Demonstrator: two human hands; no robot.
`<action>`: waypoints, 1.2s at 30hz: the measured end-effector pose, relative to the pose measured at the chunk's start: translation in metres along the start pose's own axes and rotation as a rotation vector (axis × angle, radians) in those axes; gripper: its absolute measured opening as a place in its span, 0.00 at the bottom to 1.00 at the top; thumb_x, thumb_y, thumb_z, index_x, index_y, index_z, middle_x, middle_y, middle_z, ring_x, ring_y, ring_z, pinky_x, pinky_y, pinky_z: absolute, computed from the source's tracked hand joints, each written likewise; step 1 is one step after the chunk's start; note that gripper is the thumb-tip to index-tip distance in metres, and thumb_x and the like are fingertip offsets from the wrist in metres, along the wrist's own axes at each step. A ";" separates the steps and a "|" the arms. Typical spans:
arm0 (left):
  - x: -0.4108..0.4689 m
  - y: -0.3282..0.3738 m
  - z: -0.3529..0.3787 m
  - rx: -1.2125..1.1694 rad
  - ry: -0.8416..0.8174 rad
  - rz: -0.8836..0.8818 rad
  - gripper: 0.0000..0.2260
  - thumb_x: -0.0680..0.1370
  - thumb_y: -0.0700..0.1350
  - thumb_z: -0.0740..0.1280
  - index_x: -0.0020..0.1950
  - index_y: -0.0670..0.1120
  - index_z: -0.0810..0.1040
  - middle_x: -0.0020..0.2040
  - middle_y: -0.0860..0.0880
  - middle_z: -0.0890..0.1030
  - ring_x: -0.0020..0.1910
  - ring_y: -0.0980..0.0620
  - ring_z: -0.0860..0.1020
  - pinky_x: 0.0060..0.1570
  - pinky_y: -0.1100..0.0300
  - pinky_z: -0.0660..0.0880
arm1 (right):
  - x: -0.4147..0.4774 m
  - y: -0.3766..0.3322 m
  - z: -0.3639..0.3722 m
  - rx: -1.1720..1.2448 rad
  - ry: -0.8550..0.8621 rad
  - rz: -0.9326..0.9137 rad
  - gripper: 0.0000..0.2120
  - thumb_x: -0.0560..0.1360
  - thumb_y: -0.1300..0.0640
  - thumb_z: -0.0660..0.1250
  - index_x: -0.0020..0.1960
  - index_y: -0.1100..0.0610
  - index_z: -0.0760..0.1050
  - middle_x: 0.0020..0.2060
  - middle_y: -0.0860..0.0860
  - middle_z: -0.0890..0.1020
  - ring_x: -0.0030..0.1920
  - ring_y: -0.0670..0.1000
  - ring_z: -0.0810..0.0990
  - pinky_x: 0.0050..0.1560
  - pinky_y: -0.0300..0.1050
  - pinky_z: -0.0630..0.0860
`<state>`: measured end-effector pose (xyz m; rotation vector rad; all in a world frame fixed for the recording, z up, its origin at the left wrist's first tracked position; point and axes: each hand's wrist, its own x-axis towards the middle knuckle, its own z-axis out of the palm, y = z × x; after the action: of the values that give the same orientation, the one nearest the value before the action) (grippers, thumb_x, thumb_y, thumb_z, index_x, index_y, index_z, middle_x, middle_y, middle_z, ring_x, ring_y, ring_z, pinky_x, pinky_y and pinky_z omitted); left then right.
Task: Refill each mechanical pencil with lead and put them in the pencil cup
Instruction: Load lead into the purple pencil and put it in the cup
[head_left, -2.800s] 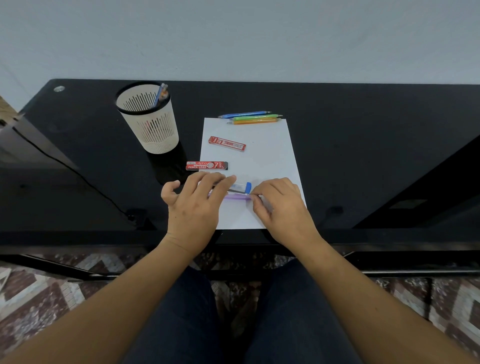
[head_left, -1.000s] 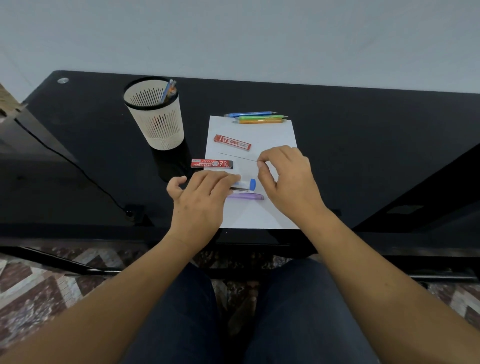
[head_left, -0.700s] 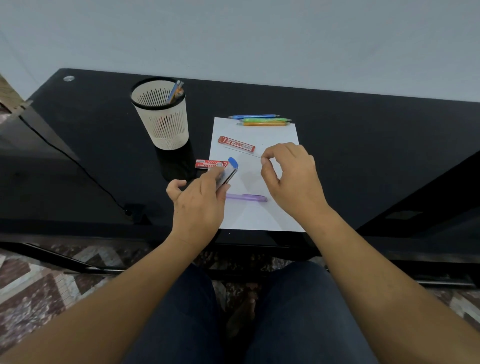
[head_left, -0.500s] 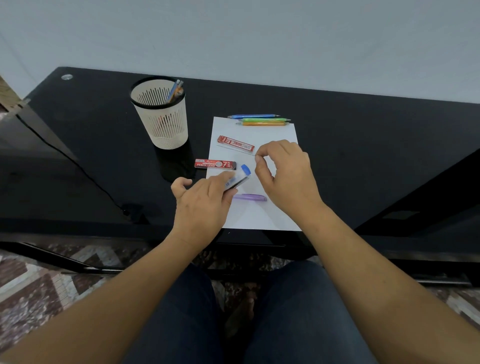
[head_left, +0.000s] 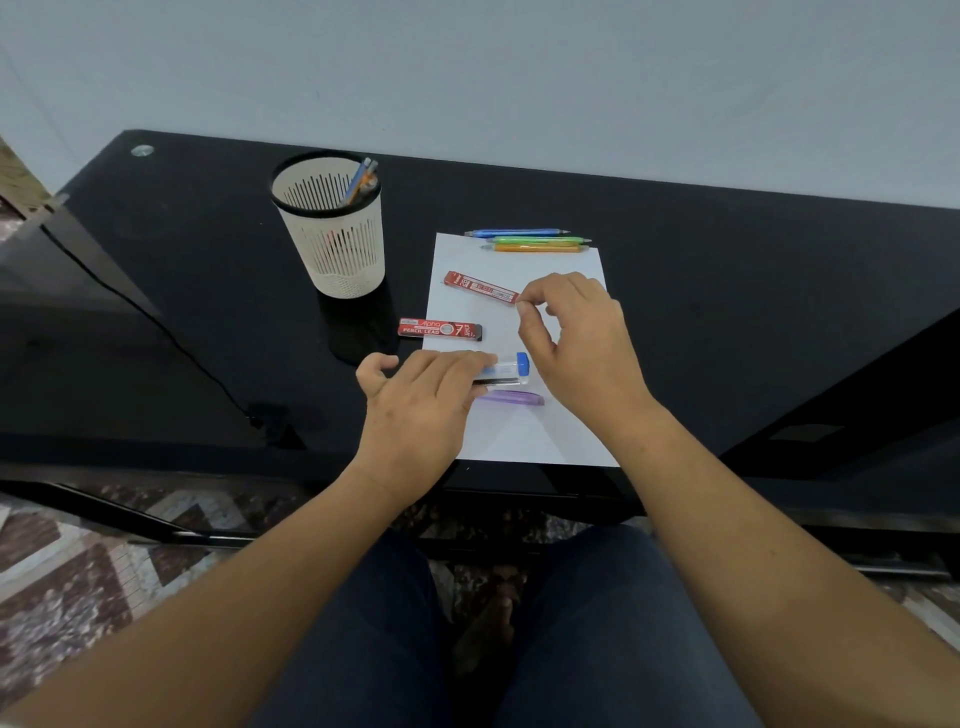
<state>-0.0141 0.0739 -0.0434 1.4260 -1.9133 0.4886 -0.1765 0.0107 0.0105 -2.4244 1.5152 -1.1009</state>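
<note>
My left hand (head_left: 415, 400) grips a clear lead case with a blue cap (head_left: 506, 370), held low and level over the white paper (head_left: 519, 436). A purple mechanical pencil (head_left: 511, 398) lies on the paper just below the case. My right hand (head_left: 576, 348) hovers beside the case with thumb and forefinger pinched together near the end of a red lead case (head_left: 480, 287); the thin lead between them is barely visible. Blue (head_left: 514, 233), green (head_left: 537, 240) and orange (head_left: 537, 248) pencils lie at the paper's far edge. The slotted pencil cup (head_left: 332, 228) holds pencils (head_left: 361, 179).
A second red lead case (head_left: 439, 329) lies across the paper's left edge, near the cup. Everything rests on a glossy black desk (head_left: 727, 291) against a pale wall. A thin cable (head_left: 171, 338) runs across the desk's left side. My knees are below the front edge.
My right hand drew a thin lead out and up from the clear case. My left hand lifted and tilted the case, then brought it back down level. The purple pencil stayed put.
</note>
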 end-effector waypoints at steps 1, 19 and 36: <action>0.000 0.000 0.000 0.004 -0.001 0.003 0.08 0.78 0.44 0.69 0.56 0.47 0.81 0.51 0.52 0.83 0.51 0.51 0.80 0.56 0.51 0.58 | 0.001 0.000 -0.001 0.002 -0.011 0.007 0.07 0.78 0.54 0.63 0.51 0.55 0.77 0.49 0.51 0.81 0.48 0.48 0.77 0.48 0.46 0.76; -0.002 -0.001 0.002 -0.003 -0.026 -0.046 0.08 0.79 0.44 0.67 0.58 0.48 0.80 0.52 0.52 0.83 0.52 0.51 0.79 0.55 0.50 0.58 | -0.005 0.008 -0.004 -0.092 -0.157 -0.067 0.05 0.77 0.56 0.63 0.50 0.54 0.77 0.48 0.50 0.80 0.48 0.51 0.77 0.50 0.50 0.74; -0.001 -0.005 0.004 -0.009 -0.142 -0.237 0.11 0.78 0.45 0.66 0.60 0.51 0.79 0.58 0.54 0.79 0.61 0.50 0.73 0.57 0.48 0.58 | -0.057 0.041 -0.020 -0.127 -0.159 -0.039 0.03 0.75 0.58 0.65 0.46 0.53 0.77 0.44 0.47 0.80 0.44 0.49 0.76 0.46 0.47 0.70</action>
<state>-0.0106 0.0702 -0.0473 1.6943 -1.8198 0.2730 -0.2339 0.0413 -0.0222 -2.5643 1.5373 -0.8183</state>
